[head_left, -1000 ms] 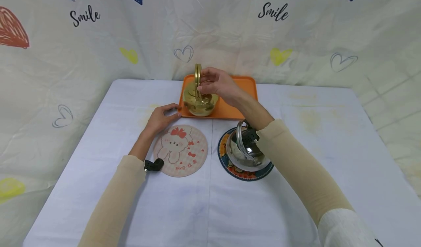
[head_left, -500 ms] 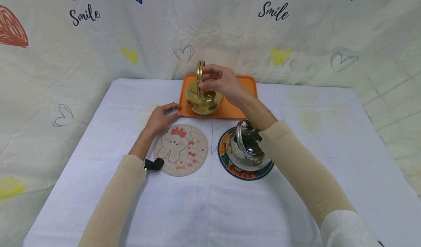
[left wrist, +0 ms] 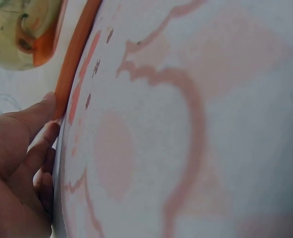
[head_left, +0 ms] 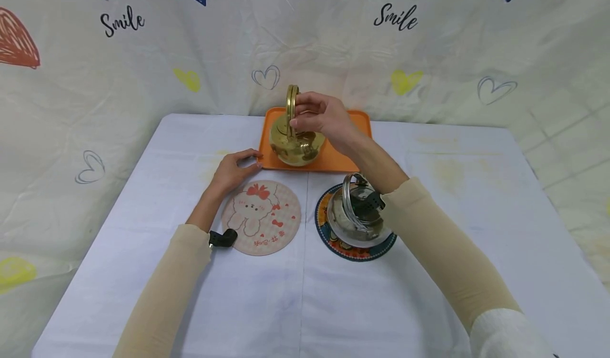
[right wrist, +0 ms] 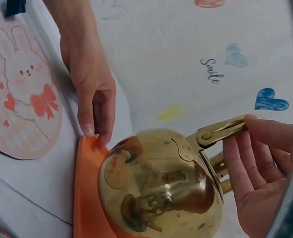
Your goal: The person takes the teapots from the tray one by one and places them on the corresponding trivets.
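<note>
Gold kettle (head_left: 296,152) is hanging over the left half of an orange tray (head_left: 332,161) at upper centre of the head view, a pale gap showing beneath it in the left wrist view. At centre left, the left hand (head_left: 234,171) is pinching the tray's corner, near a pink mat (head_left: 262,220). The right hand (head_left: 323,116) is gripping the gold kettle's handle. Right of centre, a silver kettle (head_left: 341,230) is standing on a dark mat (head_left: 360,254). Both kettles are hiding their contents.
</note>
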A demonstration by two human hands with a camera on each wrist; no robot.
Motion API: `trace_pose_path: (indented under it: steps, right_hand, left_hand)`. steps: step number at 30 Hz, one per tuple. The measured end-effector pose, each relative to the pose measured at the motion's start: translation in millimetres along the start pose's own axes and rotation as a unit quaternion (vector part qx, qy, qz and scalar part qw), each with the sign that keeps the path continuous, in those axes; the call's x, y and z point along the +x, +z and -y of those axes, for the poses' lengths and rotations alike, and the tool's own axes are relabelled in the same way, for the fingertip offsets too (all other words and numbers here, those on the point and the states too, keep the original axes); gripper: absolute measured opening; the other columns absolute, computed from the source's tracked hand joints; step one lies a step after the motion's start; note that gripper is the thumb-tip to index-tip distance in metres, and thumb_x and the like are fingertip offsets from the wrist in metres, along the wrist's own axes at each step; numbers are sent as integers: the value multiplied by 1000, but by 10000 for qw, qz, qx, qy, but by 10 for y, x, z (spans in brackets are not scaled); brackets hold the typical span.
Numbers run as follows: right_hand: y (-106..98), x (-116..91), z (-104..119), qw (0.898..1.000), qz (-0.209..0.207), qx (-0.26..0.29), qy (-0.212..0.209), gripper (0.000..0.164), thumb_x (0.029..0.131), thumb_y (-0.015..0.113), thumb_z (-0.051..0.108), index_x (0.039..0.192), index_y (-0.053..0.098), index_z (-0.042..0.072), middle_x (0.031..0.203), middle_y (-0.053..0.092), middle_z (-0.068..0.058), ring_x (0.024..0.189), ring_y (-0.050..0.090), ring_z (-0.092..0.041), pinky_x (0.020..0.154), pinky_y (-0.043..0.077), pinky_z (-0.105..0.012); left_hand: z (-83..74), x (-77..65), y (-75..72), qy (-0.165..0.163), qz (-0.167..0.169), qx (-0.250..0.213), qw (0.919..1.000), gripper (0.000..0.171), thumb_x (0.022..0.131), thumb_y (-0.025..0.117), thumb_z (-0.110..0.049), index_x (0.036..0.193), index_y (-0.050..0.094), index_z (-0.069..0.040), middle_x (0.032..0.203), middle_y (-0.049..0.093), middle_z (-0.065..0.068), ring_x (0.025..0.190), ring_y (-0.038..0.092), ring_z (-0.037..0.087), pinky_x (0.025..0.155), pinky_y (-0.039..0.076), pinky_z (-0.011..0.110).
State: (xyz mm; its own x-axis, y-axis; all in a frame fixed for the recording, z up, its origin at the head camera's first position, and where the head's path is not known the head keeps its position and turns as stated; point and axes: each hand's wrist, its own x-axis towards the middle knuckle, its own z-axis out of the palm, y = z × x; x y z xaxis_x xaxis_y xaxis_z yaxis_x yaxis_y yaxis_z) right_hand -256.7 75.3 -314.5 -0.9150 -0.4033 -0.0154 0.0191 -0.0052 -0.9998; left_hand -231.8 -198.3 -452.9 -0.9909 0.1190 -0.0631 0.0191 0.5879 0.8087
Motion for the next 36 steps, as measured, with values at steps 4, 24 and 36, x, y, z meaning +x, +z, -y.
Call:
trace_pose_path:
  steps: [4, 24, 36]
  right_hand:
    - [-34, -25, 3, 10000, 7, -51, -33, 35, 94, 72, -3, 127, 65, 6, 100, 71, 5, 98, 70, -12, 85, 60, -25]
    - [-91, -206, 127, 9999, -50, -64, -80, 33, 92, 74, -4, 122, 69, 9, 98, 72, 4, 96, 72, -13, 83, 62, -25]
    - [-128, -265, 162, 9996, 91, -132, -249, 33, 92, 76, -1, 122, 68, 11, 98, 72, 6, 97, 72, -13, 84, 62, -26]
  left_hand:
    - [-4, -13, -3, 8, -29, -12, 10000, 35, 99, 72, -26, 133, 70, -16, 149, 62, 8, 153, 44, 27, 130, 32, 48]
    - [-6, -15, 1, 69, -4, -24, 10000, 34, 99, 73, -26, 132, 71, -16, 146, 65, 8, 152, 44, 27, 130, 32, 48]
    - [4, -3, 3, 45, -22, 53, 10000, 35, 100, 72, -25, 133, 70, -15, 146, 65, 8, 153, 44, 27, 130, 32, 48]
